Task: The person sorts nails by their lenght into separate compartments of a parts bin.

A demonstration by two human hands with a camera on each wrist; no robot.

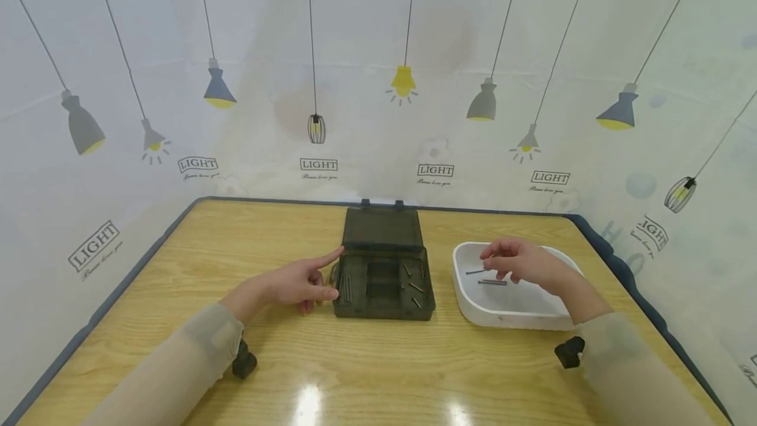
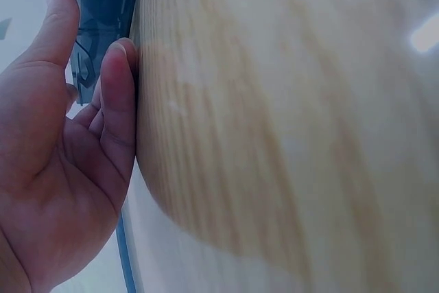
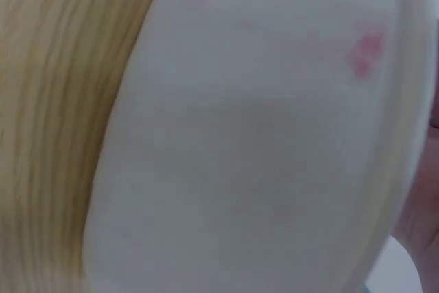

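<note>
My left hand point(image 1: 298, 283) is at the left side of a dark, see-through plastic box point(image 1: 383, 313), index finger straight along its edge and thumb at the near left corner. In the left wrist view the other fingers bend loosely beside the box. Long thin metal fasteners point(image 1: 347, 288) lie in the box's left compartment, several shorter ones point(image 1: 416, 287) in its right. Over a white tray point(image 1: 514, 321) my right hand point(image 1: 526, 265) reaches in with bent fingers. A thin fastener point(image 1: 475, 272) shows at its fingertips; I cannot tell whether they pinch it. Below lie more fasteners point(image 1: 493, 283).
The box's lid point(image 1: 381, 227) is folded back, flat towards the table's far side. The wooden table point(image 1: 355, 373) ends at a light curtain point(image 1: 367, 38) printed with lamps. Filling most of the right wrist view, the tray's outer wall point(image 3: 240, 135) carries a pink smudge.
</note>
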